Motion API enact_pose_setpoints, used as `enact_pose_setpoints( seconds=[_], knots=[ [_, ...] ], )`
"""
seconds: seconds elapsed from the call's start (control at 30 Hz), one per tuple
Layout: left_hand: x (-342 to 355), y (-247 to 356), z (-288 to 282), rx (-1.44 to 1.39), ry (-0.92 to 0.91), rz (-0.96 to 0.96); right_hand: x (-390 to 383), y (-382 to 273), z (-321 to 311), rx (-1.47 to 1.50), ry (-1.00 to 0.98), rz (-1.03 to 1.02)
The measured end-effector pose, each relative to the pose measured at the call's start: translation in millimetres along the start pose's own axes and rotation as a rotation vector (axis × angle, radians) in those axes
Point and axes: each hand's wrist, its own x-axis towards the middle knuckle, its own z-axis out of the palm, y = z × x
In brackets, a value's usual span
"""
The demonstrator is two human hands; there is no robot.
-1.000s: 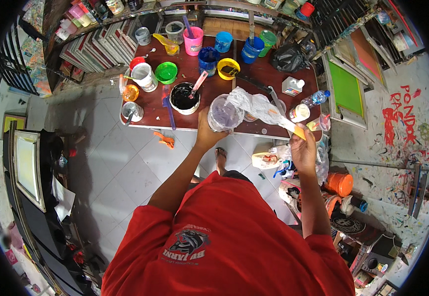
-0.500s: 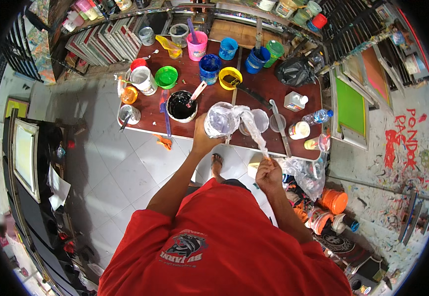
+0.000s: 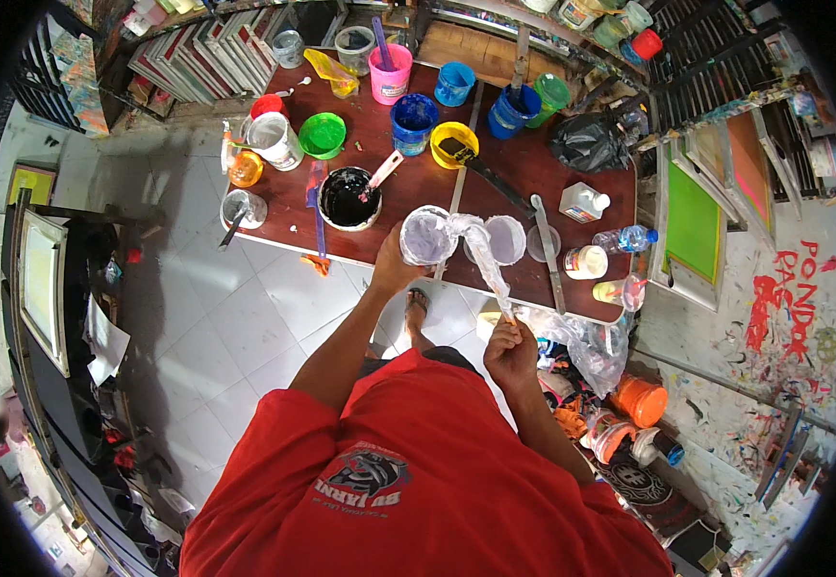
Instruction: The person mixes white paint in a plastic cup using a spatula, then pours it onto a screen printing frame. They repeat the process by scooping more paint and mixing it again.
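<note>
My left hand (image 3: 394, 264) grips a tub of whitish paste (image 3: 426, 237) by its left side, at the table's near edge. Closed round the lower end of a spatula (image 3: 491, 269) is my right hand (image 3: 512, 350). Thick white paste coats the spatula, whose upper end reaches the tub's right rim. Just behind the spatula stands a translucent cup (image 3: 506, 240). A pot of black paint (image 3: 349, 199) with a pale-handled tool in it sits left of the tub.
The dark red table (image 3: 399, 106) also bears a yellow bowl (image 3: 452, 144), blue tubs, a green bowl (image 3: 323, 136), a pink bucket (image 3: 390, 74) and a plastic bottle (image 3: 626, 238). A long flat strip (image 3: 548, 255) lies across a round lid. Framed screens (image 3: 695, 216) lean at the right.
My right hand has shifted a little left and closer to me, bringing the spatula's coated end nearer the tub. My left hand keeps its hold on the tub. The whole view has shifted slightly.
</note>
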Motion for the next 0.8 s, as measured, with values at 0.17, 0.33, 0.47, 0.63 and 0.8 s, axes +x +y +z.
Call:
enact_pose_setpoints(
  seconds=[0.17, 0.33, 0.47, 0.63, 0.8],
  knots=[
    [12, -38, 30, -0.027, 0.055, -0.032, 0, -13, 7, -0.04, -0.039, -0.034],
    [17, -52, 43, -0.046, 0.099, -0.023, 0, -26, 16, -0.078, -0.03, -0.092],
    [20, -51, 46, -0.055, 0.113, -0.053, -1, -31, 24, -0.111, -0.022, -0.122],
    [-3, -59, 43, 0.134, 0.14, -0.215, -1, -34, 26, -0.097, -0.02, -0.072],
    [-99, -105, -10, 0.07, 0.093, -0.425, 6, -12, 32, -0.155, -0.121, 0.026]
  ],
)
